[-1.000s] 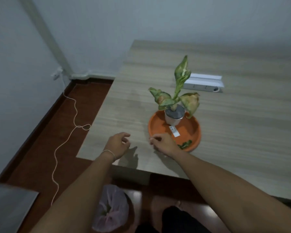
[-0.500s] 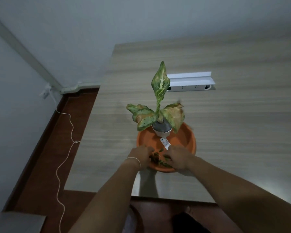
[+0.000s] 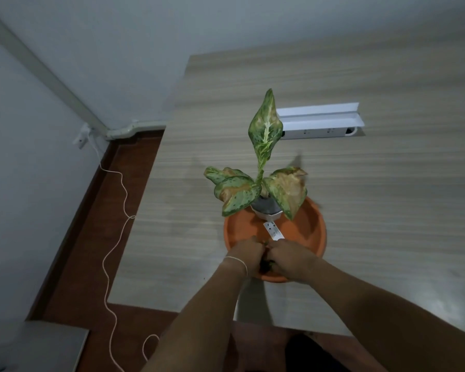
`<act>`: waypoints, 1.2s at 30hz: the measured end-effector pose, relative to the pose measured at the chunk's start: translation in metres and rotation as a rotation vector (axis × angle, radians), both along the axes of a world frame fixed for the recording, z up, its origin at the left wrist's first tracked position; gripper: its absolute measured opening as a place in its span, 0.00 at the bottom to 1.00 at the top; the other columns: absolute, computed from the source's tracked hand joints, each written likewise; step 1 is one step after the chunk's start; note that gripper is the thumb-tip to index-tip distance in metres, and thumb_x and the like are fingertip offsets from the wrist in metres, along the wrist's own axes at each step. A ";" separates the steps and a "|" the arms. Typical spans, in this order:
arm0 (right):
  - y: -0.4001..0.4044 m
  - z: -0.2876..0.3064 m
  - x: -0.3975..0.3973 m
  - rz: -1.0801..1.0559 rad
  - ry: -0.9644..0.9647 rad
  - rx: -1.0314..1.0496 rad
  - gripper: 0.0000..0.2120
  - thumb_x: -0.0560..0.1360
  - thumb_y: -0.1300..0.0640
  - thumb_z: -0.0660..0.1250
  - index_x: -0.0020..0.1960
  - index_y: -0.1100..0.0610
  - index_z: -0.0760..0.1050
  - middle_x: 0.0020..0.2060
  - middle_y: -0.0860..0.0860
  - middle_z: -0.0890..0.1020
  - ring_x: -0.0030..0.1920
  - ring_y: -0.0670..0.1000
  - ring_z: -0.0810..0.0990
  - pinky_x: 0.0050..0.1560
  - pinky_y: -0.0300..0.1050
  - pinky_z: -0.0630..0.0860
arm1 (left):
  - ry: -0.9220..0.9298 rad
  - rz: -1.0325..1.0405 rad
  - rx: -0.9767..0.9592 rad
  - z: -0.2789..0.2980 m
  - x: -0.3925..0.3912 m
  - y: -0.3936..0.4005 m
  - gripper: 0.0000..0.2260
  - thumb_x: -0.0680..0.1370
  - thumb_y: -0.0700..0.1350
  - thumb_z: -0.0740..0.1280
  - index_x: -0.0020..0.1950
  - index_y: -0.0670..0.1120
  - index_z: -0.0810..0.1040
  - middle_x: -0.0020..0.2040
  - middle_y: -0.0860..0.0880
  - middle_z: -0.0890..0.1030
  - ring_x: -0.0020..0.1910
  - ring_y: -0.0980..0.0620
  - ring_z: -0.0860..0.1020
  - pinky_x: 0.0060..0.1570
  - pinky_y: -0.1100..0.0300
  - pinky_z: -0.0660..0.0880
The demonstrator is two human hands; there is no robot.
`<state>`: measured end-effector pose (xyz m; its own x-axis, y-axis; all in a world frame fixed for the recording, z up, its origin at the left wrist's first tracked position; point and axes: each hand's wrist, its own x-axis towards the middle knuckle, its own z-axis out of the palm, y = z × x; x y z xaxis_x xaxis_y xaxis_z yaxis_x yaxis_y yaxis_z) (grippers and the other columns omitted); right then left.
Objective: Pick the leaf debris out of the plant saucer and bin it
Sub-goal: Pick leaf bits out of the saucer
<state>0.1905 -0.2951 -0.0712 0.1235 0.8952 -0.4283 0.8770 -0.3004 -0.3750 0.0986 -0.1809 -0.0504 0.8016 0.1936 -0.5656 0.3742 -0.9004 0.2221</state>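
An orange plant saucer (image 3: 308, 228) sits near the front edge of the wooden table (image 3: 387, 197). A small white pot (image 3: 266, 214) with a spotted, browning plant (image 3: 265, 135) stands in it. My left hand (image 3: 246, 255) and my right hand (image 3: 290, 260) are pressed together over the saucer's near side. Their fingers are curled around dark green leaf debris (image 3: 267, 264), which shows only in the gap between them. A white label (image 3: 273, 231) lies in the saucer just beyond my fingers. No bin is in view.
A white power strip (image 3: 320, 132) lies behind the plant with a white box (image 3: 317, 114) beside it. The table's left edge drops to a red-brown floor (image 3: 97, 237) with a loose white cable (image 3: 118, 210) running from a wall socket (image 3: 81, 138). A grey surface (image 3: 38, 345) sits at bottom left.
My view has swung up over the saucer and the pink bag under the table has gone out of view. Both hands moved into the saucer and closed together on the debris.
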 end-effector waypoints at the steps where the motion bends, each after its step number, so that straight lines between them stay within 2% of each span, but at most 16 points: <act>1: -0.001 -0.002 -0.001 -0.019 0.011 -0.004 0.12 0.76 0.57 0.62 0.55 0.54 0.82 0.56 0.54 0.80 0.53 0.57 0.80 0.46 0.47 0.74 | 0.002 -0.001 -0.001 0.000 0.000 -0.001 0.15 0.71 0.52 0.68 0.53 0.44 0.79 0.51 0.40 0.79 0.47 0.38 0.78 0.51 0.48 0.77; 6: -0.004 -0.004 -0.006 -0.143 0.080 -0.004 0.12 0.77 0.60 0.62 0.54 0.59 0.83 0.53 0.56 0.83 0.52 0.58 0.80 0.43 0.42 0.67 | 0.012 0.004 -0.022 -0.005 -0.002 -0.001 0.13 0.72 0.52 0.66 0.45 0.43 0.82 0.45 0.40 0.83 0.44 0.39 0.80 0.47 0.50 0.78; 10: -0.009 0.002 -0.005 -0.230 0.120 0.013 0.11 0.76 0.62 0.63 0.51 0.59 0.84 0.44 0.55 0.82 0.45 0.56 0.80 0.32 0.33 0.60 | -0.019 0.035 -0.053 0.000 -0.005 -0.001 0.12 0.72 0.51 0.67 0.45 0.44 0.83 0.45 0.40 0.83 0.44 0.40 0.80 0.45 0.54 0.76; 13: -0.013 0.011 0.003 -0.314 0.099 0.105 0.11 0.72 0.61 0.65 0.46 0.52 0.86 0.39 0.52 0.83 0.41 0.54 0.80 0.36 0.39 0.66 | -0.090 0.096 -0.072 0.009 -0.009 0.003 0.09 0.72 0.44 0.66 0.45 0.42 0.84 0.46 0.40 0.83 0.46 0.40 0.79 0.42 0.57 0.70; 15: -0.014 0.020 0.010 -0.352 0.069 0.181 0.12 0.72 0.60 0.67 0.48 0.50 0.86 0.42 0.52 0.86 0.44 0.54 0.82 0.40 0.42 0.70 | -0.170 0.161 -0.081 0.016 -0.014 0.008 0.09 0.71 0.42 0.65 0.44 0.43 0.84 0.46 0.42 0.84 0.45 0.41 0.80 0.43 0.56 0.74; 17: -0.014 0.030 0.013 -0.398 0.054 0.219 0.12 0.73 0.59 0.67 0.51 0.48 0.86 0.46 0.50 0.87 0.48 0.53 0.83 0.48 0.44 0.77 | -0.263 0.224 -0.071 0.024 -0.020 0.014 0.09 0.71 0.42 0.65 0.45 0.45 0.85 0.46 0.45 0.86 0.46 0.44 0.81 0.47 0.57 0.76; 20: -0.014 0.042 0.011 -0.421 0.043 0.249 0.11 0.74 0.59 0.67 0.52 0.51 0.86 0.48 0.50 0.87 0.49 0.52 0.83 0.55 0.46 0.79 | -0.356 0.281 -0.055 0.036 -0.032 0.022 0.08 0.70 0.43 0.67 0.45 0.47 0.85 0.46 0.47 0.86 0.46 0.47 0.81 0.50 0.57 0.77; 25: -0.007 0.059 -0.006 -0.460 0.041 0.267 0.11 0.73 0.60 0.68 0.51 0.51 0.86 0.45 0.49 0.88 0.45 0.49 0.83 0.49 0.44 0.80 | -0.457 0.359 -0.021 0.053 -0.065 0.036 0.07 0.69 0.44 0.69 0.44 0.48 0.85 0.44 0.47 0.86 0.44 0.48 0.82 0.48 0.60 0.76; 28: 0.006 0.070 -0.025 -0.462 0.058 0.269 0.09 0.74 0.59 0.68 0.50 0.53 0.86 0.45 0.49 0.88 0.45 0.49 0.83 0.46 0.43 0.78 | -0.481 0.400 -0.004 0.062 -0.097 0.047 0.06 0.69 0.43 0.70 0.43 0.47 0.86 0.43 0.46 0.85 0.43 0.48 0.82 0.48 0.57 0.78; 32: 0.031 0.083 -0.063 -0.417 0.062 0.260 0.09 0.75 0.58 0.68 0.45 0.60 0.86 0.41 0.53 0.88 0.38 0.50 0.81 0.37 0.43 0.71 | -0.505 0.464 0.029 0.069 -0.152 0.059 0.06 0.71 0.42 0.69 0.44 0.47 0.86 0.44 0.47 0.85 0.44 0.50 0.82 0.51 0.57 0.79; 34: 0.046 0.089 -0.088 -0.353 0.033 0.287 0.09 0.74 0.59 0.67 0.48 0.58 0.86 0.44 0.52 0.88 0.41 0.50 0.82 0.40 0.43 0.74 | -0.507 0.510 0.042 0.072 -0.185 0.065 0.06 0.71 0.42 0.70 0.44 0.47 0.86 0.44 0.47 0.85 0.44 0.50 0.82 0.52 0.57 0.79; 36: 0.063 0.092 -0.118 -0.271 0.078 0.308 0.11 0.74 0.61 0.67 0.52 0.55 0.86 0.46 0.52 0.88 0.41 0.48 0.82 0.40 0.38 0.71 | -0.497 0.571 0.038 0.073 -0.222 0.071 0.05 0.70 0.41 0.70 0.43 0.47 0.86 0.44 0.47 0.86 0.43 0.51 0.82 0.51 0.57 0.80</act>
